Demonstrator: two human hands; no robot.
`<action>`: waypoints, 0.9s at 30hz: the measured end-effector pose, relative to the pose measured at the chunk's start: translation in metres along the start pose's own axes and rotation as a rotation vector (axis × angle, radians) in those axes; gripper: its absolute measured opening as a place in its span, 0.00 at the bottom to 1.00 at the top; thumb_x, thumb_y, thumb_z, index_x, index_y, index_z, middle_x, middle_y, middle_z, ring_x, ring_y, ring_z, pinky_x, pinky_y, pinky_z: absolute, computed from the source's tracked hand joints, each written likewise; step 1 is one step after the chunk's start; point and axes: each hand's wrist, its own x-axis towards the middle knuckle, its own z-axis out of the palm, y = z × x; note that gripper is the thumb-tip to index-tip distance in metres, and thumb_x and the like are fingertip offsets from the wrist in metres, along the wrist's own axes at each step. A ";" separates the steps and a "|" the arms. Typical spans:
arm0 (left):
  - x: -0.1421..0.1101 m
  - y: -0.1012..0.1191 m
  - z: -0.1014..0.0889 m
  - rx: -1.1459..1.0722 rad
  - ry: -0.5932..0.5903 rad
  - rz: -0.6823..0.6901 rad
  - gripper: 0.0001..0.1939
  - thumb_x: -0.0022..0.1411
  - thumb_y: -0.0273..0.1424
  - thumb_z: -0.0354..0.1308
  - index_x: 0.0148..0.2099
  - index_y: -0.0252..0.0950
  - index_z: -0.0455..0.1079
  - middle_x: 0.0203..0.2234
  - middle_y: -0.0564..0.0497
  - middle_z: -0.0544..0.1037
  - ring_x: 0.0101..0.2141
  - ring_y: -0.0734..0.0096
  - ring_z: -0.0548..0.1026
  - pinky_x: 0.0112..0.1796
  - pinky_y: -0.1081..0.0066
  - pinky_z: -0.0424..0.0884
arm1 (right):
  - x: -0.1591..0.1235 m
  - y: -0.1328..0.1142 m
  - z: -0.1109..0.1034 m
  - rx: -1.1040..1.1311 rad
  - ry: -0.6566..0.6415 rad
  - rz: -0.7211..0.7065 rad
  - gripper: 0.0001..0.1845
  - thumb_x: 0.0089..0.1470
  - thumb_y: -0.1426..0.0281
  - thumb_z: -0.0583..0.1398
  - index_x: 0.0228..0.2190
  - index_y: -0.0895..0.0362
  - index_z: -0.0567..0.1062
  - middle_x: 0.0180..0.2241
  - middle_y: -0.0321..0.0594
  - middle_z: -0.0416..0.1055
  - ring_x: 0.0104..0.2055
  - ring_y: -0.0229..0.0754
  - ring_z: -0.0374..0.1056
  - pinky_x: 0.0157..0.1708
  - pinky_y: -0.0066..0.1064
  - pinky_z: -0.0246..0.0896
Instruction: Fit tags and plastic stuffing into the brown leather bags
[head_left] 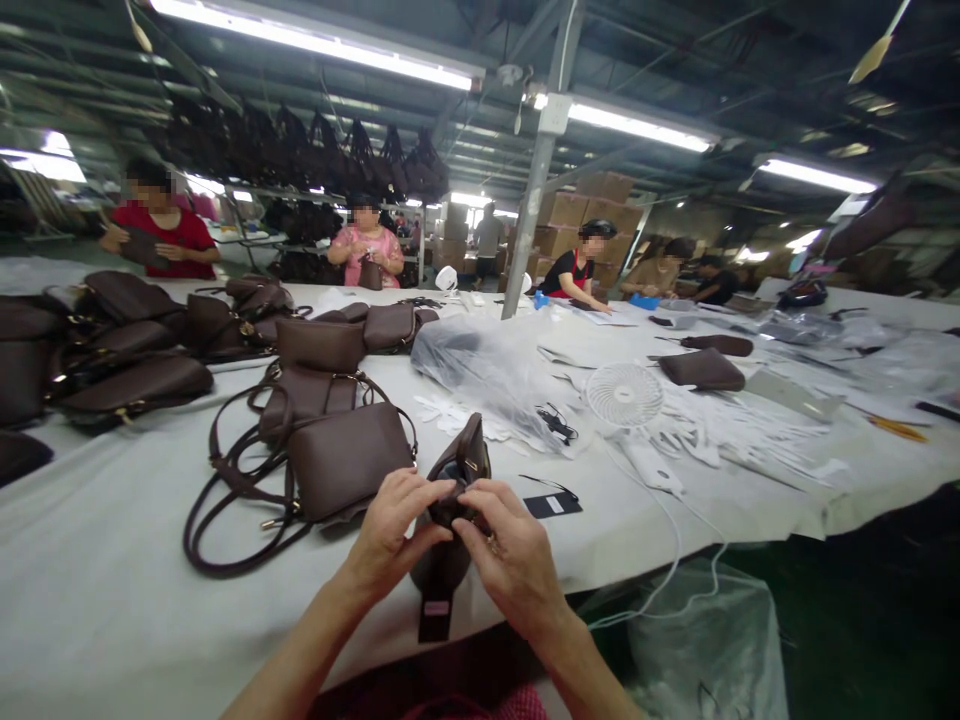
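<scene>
A small dark brown handbag (471,446) stands at the table's near edge, its mouth partly open toward me. My left hand (397,525) pinches the bag's rim from the left, thumb and forefinger closed on it. From the right, my right hand (506,535) grips the same rim, its fingertips close to the left ones. A black tag (434,615) with a pale label hangs below the bag. Just left lies a brown shoulder bag (349,460) with its looped strap (225,540). Another black tag (553,503) with a cord rests to the right.
Several brown bags (135,390) are heaped at the left. Clear plastic sheeting (487,370) lies mid-table. A white fan (625,394) trails a cable off the front edge, beside white paper strips (720,430). Co-workers, including one in red (169,235), are across the table. A plastic bag (712,640) sits below.
</scene>
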 end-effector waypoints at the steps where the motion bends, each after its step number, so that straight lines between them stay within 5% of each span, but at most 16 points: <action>1: -0.001 0.000 0.001 -0.002 0.027 0.002 0.16 0.64 0.37 0.57 0.53 0.39 0.67 0.37 0.49 0.77 0.39 0.66 0.73 0.51 0.58 0.66 | 0.006 0.003 -0.006 0.001 -0.057 -0.042 0.09 0.60 0.73 0.55 0.41 0.54 0.72 0.43 0.43 0.71 0.44 0.41 0.69 0.45 0.31 0.66; 5: -0.002 0.002 0.003 0.012 0.058 0.030 0.08 0.65 0.34 0.57 0.45 0.39 0.69 0.36 0.49 0.77 0.38 0.68 0.74 0.51 0.57 0.67 | 0.027 0.007 -0.023 -0.111 -0.295 -0.173 0.10 0.62 0.72 0.54 0.41 0.54 0.74 0.41 0.41 0.73 0.42 0.39 0.70 0.43 0.28 0.64; 12: 0.003 0.007 0.005 -0.024 0.069 0.002 0.08 0.68 0.28 0.50 0.39 0.38 0.70 0.29 0.52 0.75 0.32 0.71 0.73 0.49 0.60 0.70 | 0.066 -0.009 -0.034 -0.419 -0.656 -0.184 0.09 0.58 0.69 0.57 0.28 0.55 0.76 0.28 0.36 0.74 0.29 0.39 0.68 0.26 0.27 0.52; 18: -0.008 0.005 -0.005 0.215 -0.048 0.158 0.10 0.65 0.30 0.55 0.48 0.37 0.70 0.45 0.44 0.77 0.47 0.62 0.72 0.56 0.56 0.64 | 0.075 -0.004 -0.035 -0.413 -0.777 -0.270 0.08 0.53 0.70 0.58 0.27 0.56 0.78 0.28 0.37 0.73 0.28 0.39 0.67 0.26 0.28 0.52; 22: 0.000 0.004 -0.006 0.354 -0.125 0.242 0.09 0.66 0.34 0.53 0.44 0.37 0.71 0.41 0.48 0.79 0.50 0.63 0.71 0.64 0.55 0.50 | 0.070 0.005 -0.028 -0.438 -0.822 -0.278 0.08 0.49 0.67 0.61 0.31 0.57 0.79 0.33 0.40 0.75 0.32 0.42 0.70 0.28 0.28 0.56; 27: 0.019 0.003 -0.005 0.373 -0.262 0.341 0.11 0.65 0.38 0.55 0.43 0.36 0.70 0.48 0.45 0.76 0.55 0.58 0.68 0.64 0.50 0.49 | 0.074 0.006 -0.024 -0.501 -0.874 -0.196 0.08 0.45 0.67 0.64 0.29 0.58 0.79 0.28 0.42 0.77 0.28 0.43 0.70 0.26 0.28 0.57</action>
